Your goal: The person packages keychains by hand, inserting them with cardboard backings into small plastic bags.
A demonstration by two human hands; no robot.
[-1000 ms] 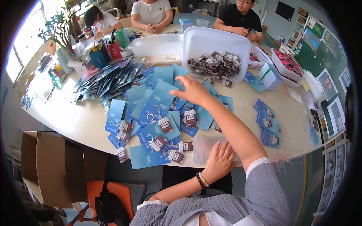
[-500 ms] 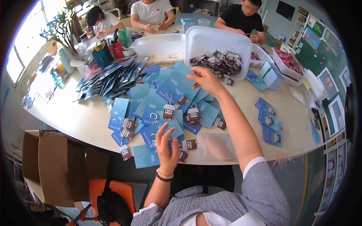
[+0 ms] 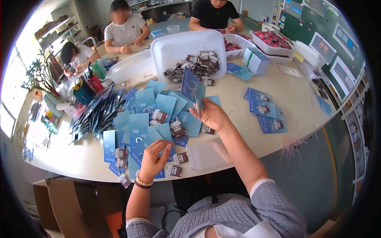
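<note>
My right hand is raised over the right side of the pile, pinching a blue card with a metal keyring on it. The card stands tilted; its lower end is partly behind my fingers. My left hand hovers over the near part of the pile, its fingers curled together and nothing visible in them. Beneath and beyond both hands spread several light-blue cards with brown-and-white keychains attached. Close to my left hand lie two more keychains near the table's front edge.
A white bin of keychains leans behind the pile. Packaged cards heap up at left. On the right lie a few carded keychains, a banded card stack and a tub of red packets. A clear plastic lid sits in front. Co-workers sit opposite.
My right hand has drawn a card off the pile toward me and tilted it upright. My left hand's fingers have gone from spread to curled. The view has swung to the right.
</note>
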